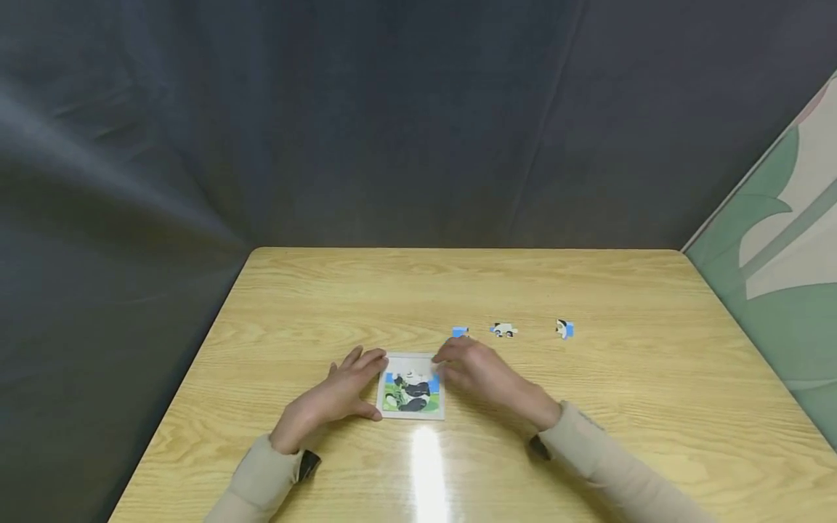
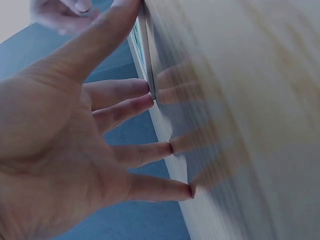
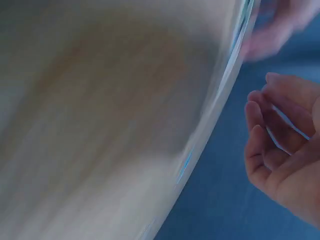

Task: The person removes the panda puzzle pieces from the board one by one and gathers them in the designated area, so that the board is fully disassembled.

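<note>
A white-framed panda jigsaw puzzle (image 1: 412,396) lies on the table, its picture filled in the lower part and the pale backing bare along the top. My left hand (image 1: 340,392) braces the frame's left side, thumb at the near corner and fingertips at the far one. Its fingers (image 2: 135,156) are spread and fairly straight in the left wrist view, their tips down at the table and frame edge. My right hand (image 1: 480,370) is over the frame's upper right corner. In the right wrist view its fingers (image 3: 260,155) are loosely bent, with nothing visible between them.
Beyond the right hand lie three loose jigsaw pieces: a blue piece (image 1: 461,332) partly behind the hand, a white-and-black piece (image 1: 503,330), and a blue-and-white piece (image 1: 565,329) farther right. Dark curtain (image 1: 418,131) hangs behind the wooden table (image 1: 314,290).
</note>
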Tool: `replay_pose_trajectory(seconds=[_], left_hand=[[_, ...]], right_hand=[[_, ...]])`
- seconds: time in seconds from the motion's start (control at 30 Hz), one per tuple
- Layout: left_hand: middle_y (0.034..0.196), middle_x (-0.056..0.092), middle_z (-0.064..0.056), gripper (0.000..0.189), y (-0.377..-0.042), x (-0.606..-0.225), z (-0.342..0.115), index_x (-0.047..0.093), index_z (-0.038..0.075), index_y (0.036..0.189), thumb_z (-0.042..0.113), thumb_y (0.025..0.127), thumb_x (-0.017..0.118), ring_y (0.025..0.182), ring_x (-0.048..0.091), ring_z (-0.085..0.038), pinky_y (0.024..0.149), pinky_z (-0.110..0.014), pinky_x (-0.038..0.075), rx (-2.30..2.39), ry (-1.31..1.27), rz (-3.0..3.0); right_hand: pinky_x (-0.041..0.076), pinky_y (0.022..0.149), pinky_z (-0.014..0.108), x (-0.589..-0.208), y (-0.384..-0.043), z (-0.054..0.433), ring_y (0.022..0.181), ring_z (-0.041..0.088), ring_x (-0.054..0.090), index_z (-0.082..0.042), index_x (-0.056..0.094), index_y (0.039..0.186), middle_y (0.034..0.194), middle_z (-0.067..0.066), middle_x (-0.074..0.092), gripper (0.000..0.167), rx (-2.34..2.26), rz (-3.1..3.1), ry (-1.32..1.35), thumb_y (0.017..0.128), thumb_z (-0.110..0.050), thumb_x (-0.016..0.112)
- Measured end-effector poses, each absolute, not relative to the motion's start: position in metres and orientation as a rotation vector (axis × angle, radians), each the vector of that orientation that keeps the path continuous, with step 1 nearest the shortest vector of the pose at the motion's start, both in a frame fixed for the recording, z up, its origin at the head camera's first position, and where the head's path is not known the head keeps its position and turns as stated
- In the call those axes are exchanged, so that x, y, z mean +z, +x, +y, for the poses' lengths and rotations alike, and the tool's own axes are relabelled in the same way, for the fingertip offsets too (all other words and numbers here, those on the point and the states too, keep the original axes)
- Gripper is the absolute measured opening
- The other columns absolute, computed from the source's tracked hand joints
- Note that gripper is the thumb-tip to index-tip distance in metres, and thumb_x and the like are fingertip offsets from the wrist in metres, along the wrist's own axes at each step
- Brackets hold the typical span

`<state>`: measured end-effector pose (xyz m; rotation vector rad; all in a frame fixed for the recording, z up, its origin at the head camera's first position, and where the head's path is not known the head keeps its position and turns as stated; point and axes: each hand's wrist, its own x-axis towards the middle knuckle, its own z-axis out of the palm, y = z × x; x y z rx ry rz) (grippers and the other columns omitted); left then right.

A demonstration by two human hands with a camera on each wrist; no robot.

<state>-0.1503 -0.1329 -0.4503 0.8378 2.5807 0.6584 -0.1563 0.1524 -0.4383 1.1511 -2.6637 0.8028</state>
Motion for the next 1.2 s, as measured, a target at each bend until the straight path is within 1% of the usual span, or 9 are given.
replay_pose_trajectory(seconds=[0.13,0.23,0.4,0.5,0.63,0.77,0.93,1.07,1.2], left_hand=[[0.156,0.026,-0.012,0.086,-0.152,-0.450,-0.132,0.037,0.002,0.147,0.029,0.077,0.079,0.142,0.010,-0.049,0.094,-0.081,0.017,0.658,0.853,2.576],[0.156,0.026,-0.012,0.086,-0.154,-0.450,-0.132,0.036,0.002,0.147,0.030,0.077,0.079,0.142,0.009,-0.048,0.094,-0.082,0.017,0.649,0.855,2.565],[0.156,0.026,-0.012,0.086,-0.155,-0.450,-0.130,0.037,0.002,0.147,0.030,0.077,0.079,0.142,0.010,-0.048,0.093,-0.082,0.017,0.639,0.854,2.562],[0.156,0.026,-0.012,0.086,-0.157,-0.451,-0.129,0.037,0.002,0.147,0.029,0.077,0.079,0.142,0.009,-0.049,0.093,-0.082,0.016,0.664,0.871,2.553],[0.155,0.026,-0.013,0.086,-0.157,-0.452,-0.127,0.037,0.002,0.147,0.029,0.078,0.079,0.141,0.010,-0.050,0.092,-0.083,0.016,0.670,0.884,2.540],[0.155,0.027,-0.014,0.086,-0.155,-0.454,-0.129,0.037,0.001,0.146,0.029,0.077,0.080,0.140,0.011,-0.051,0.090,-0.084,0.016,0.667,0.874,2.546],[0.154,0.028,-0.014,0.086,-0.151,-0.455,-0.134,0.038,0.000,0.145,0.029,0.076,0.080,0.140,0.013,-0.052,0.089,-0.084,0.017,0.671,0.849,2.562],[0.154,0.029,-0.014,0.086,-0.148,-0.455,-0.138,0.039,0.000,0.145,0.030,0.075,0.081,0.140,0.013,-0.052,0.089,-0.084,0.018,0.676,0.829,2.573],[0.154,0.029,-0.016,0.086,-0.147,-0.454,-0.140,0.039,-0.001,0.145,0.029,0.075,0.080,0.139,0.013,-0.053,0.088,-0.084,0.018,0.706,0.840,2.572]], right_hand=[[0.054,0.078,0.029,-0.441,-0.147,0.103,0.091,0.018,0.062,-0.001,0.071,0.108,0.102,0.006,0.069,0.026,0.784,-2.759,1.186,0.085,-0.014,0.074],[0.052,0.072,0.029,-0.446,-0.144,0.085,0.087,0.019,0.060,-0.002,0.071,0.106,0.101,0.007,0.069,0.029,0.689,-2.826,1.118,0.082,-0.017,0.077],[0.047,0.066,0.027,-0.451,-0.141,0.074,0.084,0.018,0.057,-0.006,0.073,0.102,0.098,0.005,0.068,0.025,0.558,-2.877,1.032,0.080,-0.017,0.079],[0.046,0.066,0.025,-0.452,-0.142,0.073,0.083,0.018,0.056,-0.005,0.073,0.103,0.096,0.006,0.066,0.027,0.597,-2.893,0.975,0.078,-0.013,0.080],[0.047,0.070,0.024,-0.453,-0.143,0.075,0.085,0.017,0.055,-0.003,0.072,0.105,0.096,0.005,0.063,0.031,0.704,-2.913,0.949,0.076,-0.009,0.081],[0.048,0.073,0.023,-0.454,-0.146,0.075,0.088,0.016,0.054,-0.003,0.072,0.106,0.098,0.005,0.062,0.032,0.770,-2.916,1.007,0.076,-0.008,0.081],[0.047,0.072,0.018,-0.455,-0.150,0.072,0.088,0.014,0.054,-0.004,0.073,0.106,0.098,0.004,0.062,0.029,0.684,-2.877,1.160,0.079,-0.009,0.079],[0.044,0.068,0.017,-0.457,-0.153,0.069,0.082,0.012,0.052,-0.007,0.074,0.104,0.096,0.001,0.062,0.022,0.394,-2.774,1.314,0.083,-0.012,0.075],[0.043,0.065,0.019,-0.456,-0.154,0.066,0.077,0.011,0.049,-0.012,0.073,0.098,0.092,-0.001,0.061,0.015,0.075,-2.636,1.388,0.084,-0.016,0.073]])
